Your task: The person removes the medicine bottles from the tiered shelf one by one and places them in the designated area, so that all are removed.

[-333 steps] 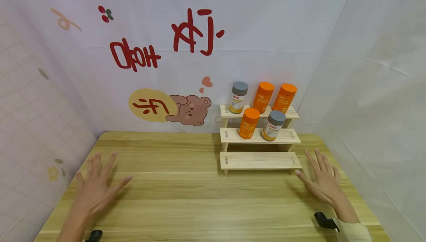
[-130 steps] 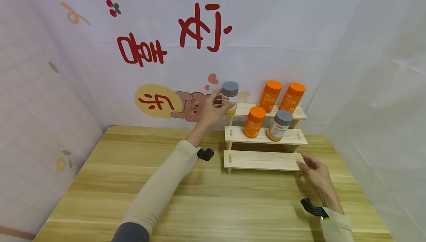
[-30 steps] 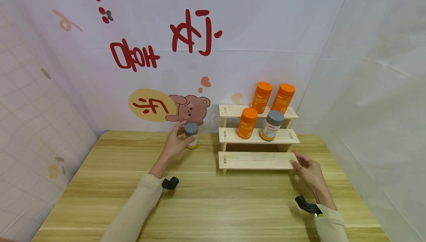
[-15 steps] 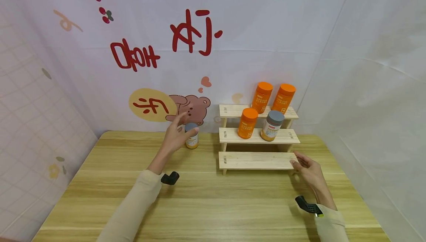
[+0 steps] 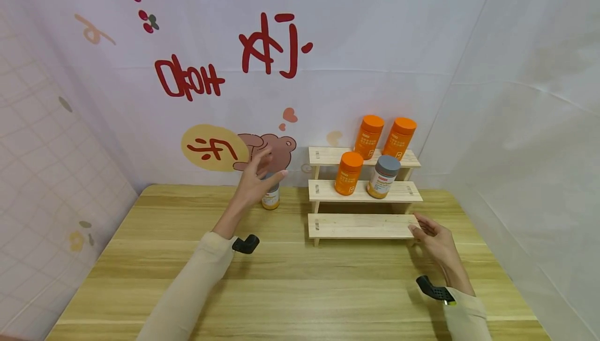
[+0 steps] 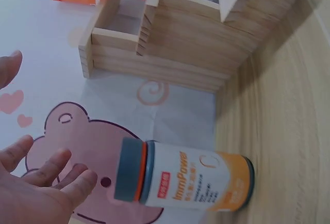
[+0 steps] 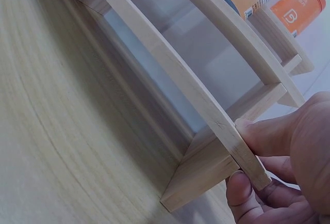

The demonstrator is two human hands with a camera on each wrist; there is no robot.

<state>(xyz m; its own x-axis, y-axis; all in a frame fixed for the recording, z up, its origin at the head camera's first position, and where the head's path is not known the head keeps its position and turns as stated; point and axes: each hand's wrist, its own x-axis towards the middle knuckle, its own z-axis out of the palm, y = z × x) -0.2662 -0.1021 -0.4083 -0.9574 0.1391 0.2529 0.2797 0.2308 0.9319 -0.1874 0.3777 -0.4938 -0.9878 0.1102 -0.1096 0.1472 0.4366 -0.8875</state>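
Observation:
A grey-capped supplement bottle (image 6: 193, 177) with a white and yellow label stands upright on the table near the back wall. My left hand (image 5: 251, 182) hovers at its cap, fingers spread and apart from it; in the head view the hand partly hides the bottle. With my right hand (image 5: 433, 237) I pinch the right end of the lowest board of a three-step wooden rack (image 5: 361, 225), thumb above and fingers below. Two orange bottles (image 5: 369, 138) occupy the top step. On the middle step are another orange bottle (image 5: 349, 174) and a second grey-capped bottle (image 5: 383, 177).
The wood-grain table (image 5: 300, 289) reaches back to a white printed wall sheet (image 5: 375, 34) with a cartoon bear. Further sheets close off the left and right sides. The rack stands at the back right.
The grey-capped bottle went from the rack's top left to the table, carried by my left hand, which has since let go and risen. My right hand took hold of the rack's lowest board.

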